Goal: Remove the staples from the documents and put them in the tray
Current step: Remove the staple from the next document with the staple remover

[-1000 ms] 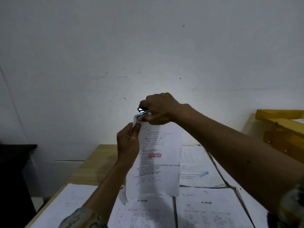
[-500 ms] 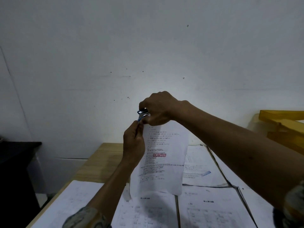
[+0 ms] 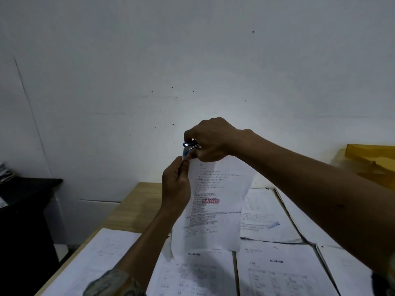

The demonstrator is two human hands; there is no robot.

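Mid-frame: left hand (image 3: 175, 189) pinches top-left corner of raised document (image 3: 215, 201). Right hand (image 3: 210, 139) grips staple remover (image 3: 190, 146) at that corner. Yellow tray (image 3: 372, 159) far right.

A dim white wall (image 3: 192, 50) with small holes rises behind a wooden table (image 3: 136, 201) and dark cabinet (image 3: 25, 189).

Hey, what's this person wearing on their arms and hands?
No gloves on the left hand or right hand, and no watch or bracelet shows at either wrist. Forearms are uncovered. A patterned left sleeve, pale with dark swirls, and a darker patterned right sleeve start near the frame's bottom edge.
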